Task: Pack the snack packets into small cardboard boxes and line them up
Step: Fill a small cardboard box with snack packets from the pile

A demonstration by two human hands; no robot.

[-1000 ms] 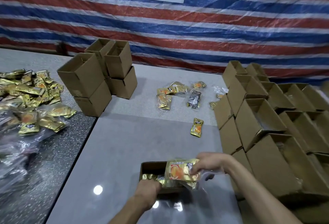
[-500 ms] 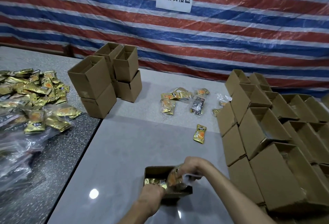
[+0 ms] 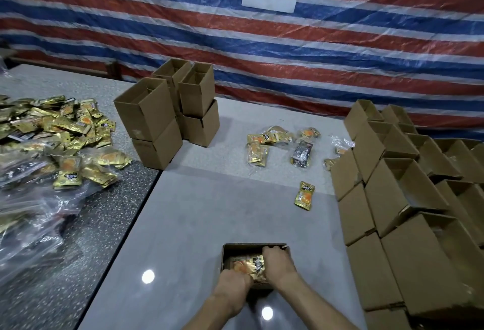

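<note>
A small open cardboard box (image 3: 227,253) stands on the grey table near me. Gold snack packets (image 3: 242,266) with an orange picture lie inside it. My right hand (image 3: 278,264) is down in the box, its fingers curled over the right side of the packets. My left hand (image 3: 234,284) grips the box's near left edge, fingers curled. A single gold packet (image 3: 304,196) lies loose on the table beyond the box. Several more packets (image 3: 264,143) are scattered farther back.
Stacked open boxes (image 3: 403,198) fill the right side. A smaller stack of boxes (image 3: 159,125) stands at the back left. A big heap of gold packets (image 3: 57,133) and clear plastic bags (image 3: 28,214) covers the dark speckled table on the left. A striped tarp hangs behind.
My right hand has carried the bundle of packets down from above the box into it. My left hand has stayed at the box's near edge.
</note>
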